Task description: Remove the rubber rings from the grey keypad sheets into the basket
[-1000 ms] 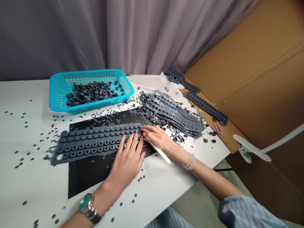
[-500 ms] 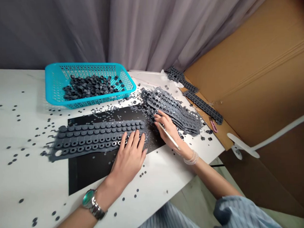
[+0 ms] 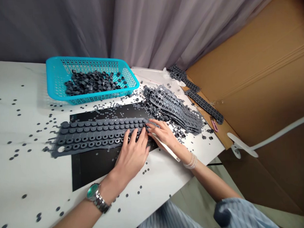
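Note:
A dark grey rubber sheet (image 3: 92,132) with rows of round moulded pieces lies across a black mat (image 3: 91,167). My left hand (image 3: 132,154) rests on its right part, fingers spread and pressing down. At the sheet's right end, my right hand (image 3: 165,136) is closed round a slim white tool (image 3: 169,150), its handle slanting back toward the wrist. The tool's tip and what it touches are hidden by the fingers. Just beyond that hand lie loose grey rubber rings (image 3: 154,110) and a stack of similar sheets (image 3: 178,109) with many holes.
A turquoise basket (image 3: 55,92) holding many small rubber pieces stands at the back. Small dark discs are scattered over the white table (image 3: 31,171). On the right are strips of rubber (image 3: 205,105), a pink-handled tool (image 3: 214,125), cardboard (image 3: 252,74) and a white bracket (image 3: 243,145).
My right hand has moved left and slightly down, from beside the stacked sheets to the right end of the rubber sheet. My left hand stays on the sheet. The view has shifted slightly.

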`<state>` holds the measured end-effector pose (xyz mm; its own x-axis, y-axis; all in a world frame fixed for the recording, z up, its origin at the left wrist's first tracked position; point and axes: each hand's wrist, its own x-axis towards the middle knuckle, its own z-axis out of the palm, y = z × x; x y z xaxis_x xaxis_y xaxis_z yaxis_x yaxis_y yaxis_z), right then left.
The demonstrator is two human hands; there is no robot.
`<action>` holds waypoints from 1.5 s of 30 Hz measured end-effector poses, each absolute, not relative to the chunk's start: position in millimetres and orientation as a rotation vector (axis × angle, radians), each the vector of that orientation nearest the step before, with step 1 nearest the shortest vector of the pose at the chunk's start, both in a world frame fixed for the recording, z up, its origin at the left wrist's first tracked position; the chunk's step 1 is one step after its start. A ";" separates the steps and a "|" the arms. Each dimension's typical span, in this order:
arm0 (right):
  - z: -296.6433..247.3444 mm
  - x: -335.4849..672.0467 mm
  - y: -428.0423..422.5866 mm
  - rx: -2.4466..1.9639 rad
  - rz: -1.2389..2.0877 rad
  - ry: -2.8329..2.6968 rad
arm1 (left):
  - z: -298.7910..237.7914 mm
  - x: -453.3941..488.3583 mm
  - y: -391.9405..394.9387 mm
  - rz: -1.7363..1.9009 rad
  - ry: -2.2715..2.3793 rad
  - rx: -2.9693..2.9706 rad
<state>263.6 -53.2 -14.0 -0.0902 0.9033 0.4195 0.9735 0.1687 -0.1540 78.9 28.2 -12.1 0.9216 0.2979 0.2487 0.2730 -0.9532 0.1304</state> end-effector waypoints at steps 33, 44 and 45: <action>-8.1 260.0 -41.3 -1.937 -0.136 -1.821 | -11.7 78.4 27.5 0.418 0.461 2.915; -4.8 262.7 -38.5 -1.921 -0.163 -1.984 | -9.0 78.0 27.6 0.394 0.464 2.906; -5.4 263.2 -37.9 -1.919 -0.180 -1.990 | -9.3 78.1 27.6 0.394 0.463 2.902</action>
